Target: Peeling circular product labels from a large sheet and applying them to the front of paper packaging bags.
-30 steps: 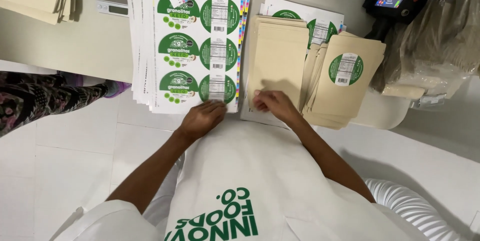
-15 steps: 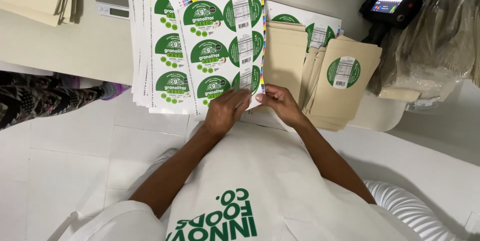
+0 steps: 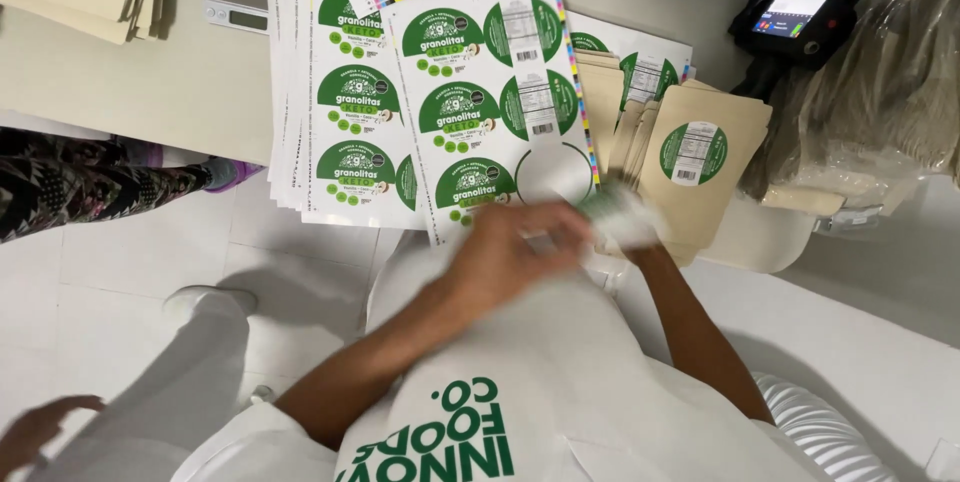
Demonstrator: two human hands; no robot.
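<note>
A round green label [image 3: 622,214], blurred in motion, is pinched in the fingers of the right hand [image 3: 640,232] just below the lower right corner of the top label sheet [image 3: 490,102], where one round spot on the sheet is bare white. The left hand [image 3: 520,247], also blurred, lies against the sheet's lower edge; whether its fingers are together or apart cannot be told. The sheet tops a fanned stack on the pale table [image 3: 130,92]. Just right of the sheet lie brown paper pouches [image 3: 705,157], one labelled. Farther right sits a black handheld device [image 3: 790,17].
</note>
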